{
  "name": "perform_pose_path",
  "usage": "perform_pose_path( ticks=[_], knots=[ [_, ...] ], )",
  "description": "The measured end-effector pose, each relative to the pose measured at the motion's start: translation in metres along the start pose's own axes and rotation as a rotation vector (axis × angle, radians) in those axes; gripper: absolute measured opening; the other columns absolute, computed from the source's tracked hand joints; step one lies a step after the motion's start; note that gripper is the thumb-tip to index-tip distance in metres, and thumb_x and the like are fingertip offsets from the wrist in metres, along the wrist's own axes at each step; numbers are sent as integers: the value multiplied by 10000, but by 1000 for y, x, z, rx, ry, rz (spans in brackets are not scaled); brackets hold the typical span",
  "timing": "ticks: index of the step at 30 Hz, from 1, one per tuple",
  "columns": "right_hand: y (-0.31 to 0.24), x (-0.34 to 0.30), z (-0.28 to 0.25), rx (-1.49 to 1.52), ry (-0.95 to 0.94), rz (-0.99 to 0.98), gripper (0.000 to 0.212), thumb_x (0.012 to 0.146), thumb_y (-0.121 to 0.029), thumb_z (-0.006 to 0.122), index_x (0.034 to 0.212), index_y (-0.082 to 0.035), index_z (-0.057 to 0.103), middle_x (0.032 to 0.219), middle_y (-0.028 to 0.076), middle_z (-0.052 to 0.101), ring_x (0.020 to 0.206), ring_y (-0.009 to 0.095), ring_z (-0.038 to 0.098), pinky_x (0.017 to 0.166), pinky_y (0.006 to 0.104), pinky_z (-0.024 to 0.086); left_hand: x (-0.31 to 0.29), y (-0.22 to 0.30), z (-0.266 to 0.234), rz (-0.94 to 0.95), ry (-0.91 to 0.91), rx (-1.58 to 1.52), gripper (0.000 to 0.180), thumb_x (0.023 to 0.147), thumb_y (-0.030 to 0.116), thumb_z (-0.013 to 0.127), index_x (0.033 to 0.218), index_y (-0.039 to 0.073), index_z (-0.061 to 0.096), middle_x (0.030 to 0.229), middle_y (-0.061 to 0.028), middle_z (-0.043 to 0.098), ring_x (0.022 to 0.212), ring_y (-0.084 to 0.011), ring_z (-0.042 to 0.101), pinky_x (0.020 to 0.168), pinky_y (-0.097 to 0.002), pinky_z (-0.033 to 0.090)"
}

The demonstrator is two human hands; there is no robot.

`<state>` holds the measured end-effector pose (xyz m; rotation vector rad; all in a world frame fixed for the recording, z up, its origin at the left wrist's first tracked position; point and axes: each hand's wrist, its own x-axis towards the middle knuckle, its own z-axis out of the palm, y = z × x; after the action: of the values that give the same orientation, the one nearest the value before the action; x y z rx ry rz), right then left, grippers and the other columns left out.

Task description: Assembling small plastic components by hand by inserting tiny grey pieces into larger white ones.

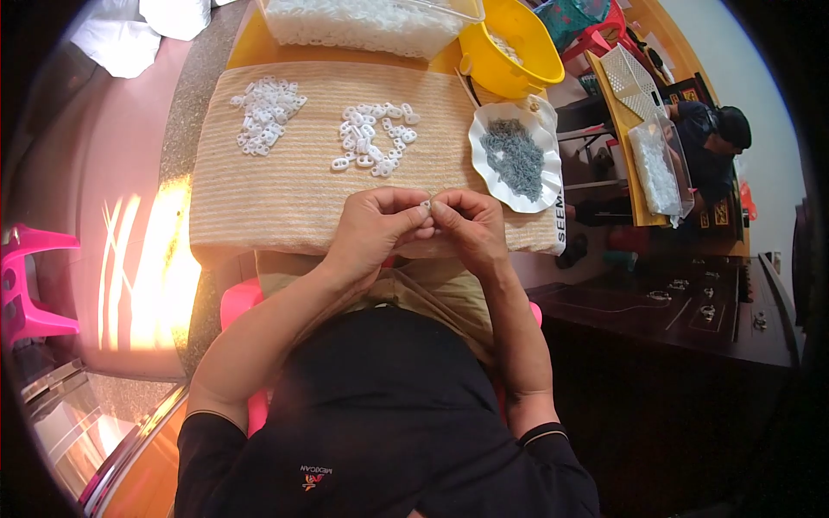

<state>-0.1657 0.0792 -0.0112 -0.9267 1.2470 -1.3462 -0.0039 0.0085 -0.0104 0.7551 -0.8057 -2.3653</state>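
**Cloth-covered table (315, 197), with left hand (371, 226) and right hand (477, 228) meeting at its near edge**

Clock directions run from the joined fingertips, with 12 straight ahead. The table, draped in ribbed beige cloth, spreads mostly from 9 through 12 to 2 o'clock. Between 3 and 4, well apart, lies a dark wood surface (604, 298) with small metal fittings. A co-worker (706, 160) in dark clothing is farther off, between 2 and 3, beside a second clear bin (663, 164) of whitish contents. A bright pink plastic stool (39, 324) stands on the floor at 9, far out.

Between 11 and 12, at the table's far side, a clear plastic bin (371, 49) holds a mass of white pieces (345, 22). The yellow basin (496, 76) sits at 1, some pale contents showing inside. Nearer, at 2, a white wavy-rimmed dish (547, 131) carries a mound of small grey pieces (518, 160).

The 2 hands come next: left thumb and forefinger are clamped on a small pale piece (426, 205), at the centre of the clock; right thumb and forefinger are pinched together against its right side, and what lies between them is hidden.

White 2-holed plastic links form 2 groups on the cloth: a dense heap (266, 116) at 10 and a looser cluster (367, 131) at 11.
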Motion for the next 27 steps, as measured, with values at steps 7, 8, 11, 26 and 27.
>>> perform_pose_path(
  ticks=[7, 8, 11, 26, 27],
  knots=[
    [0, 1, 0, 5, -18, 25, 128, 895, -104, 622, 887, 21, 647, 801, 35, 652, 710, 69, 587, 658, 201, 482, -2, 0, 4, 56, 21, 64, 161, 854, 14, 634, 1007, -35, 618, 868, -87, 657, 751, -124, 640, 698, -235, 553],
    [0, 1, -1, 5, -20, 23, 128, 895, -104, 622, 887, 21, 647, 801, 35, 652, 710, 69, 587, 658, 201, 482, -2, 0, 4, 59, 21, 64, 161, 854, 14, 634, 1007, -35, 618, 868, -87, 657, 751, -124, 640, 698, -235, 553],
    [3, 1, -1, -31, 11, 10, 127, 888, -102, 634, 883, 24, 649, 783, 44, 658, 691, 76, 597, 624, 196, 492, 0, -2, 2, 50, 17, 41, 161, 852, 12, 636, 1005, -36, 618, 864, -85, 656, 750, -121, 639, 691, -237, 552],
    [1, -1, -2, 147, -17, 34, 171, 898, -86, 611, 1015, 37, 636, 922, 71, 670, 787, 112, 630, 725, 232, 524, 1, 2, -1, -27, 9, -32, 163, 877, 34, 612, 1032, -17, 599, 904, -77, 652, 779, -126, 648, 710, -237, 559],
    [1, -1, -3, 162, -17, 46, 172, 898, -82, 609, 1020, 37, 633, 925, 74, 669, 793, 114, 630, 727, 232, 525, 2, 2, -1, -30, 11, -35, 163, 877, 33, 612, 1032, -17, 599, 904, -78, 651, 779, -126, 649, 713, -237, 560]
  ],
)
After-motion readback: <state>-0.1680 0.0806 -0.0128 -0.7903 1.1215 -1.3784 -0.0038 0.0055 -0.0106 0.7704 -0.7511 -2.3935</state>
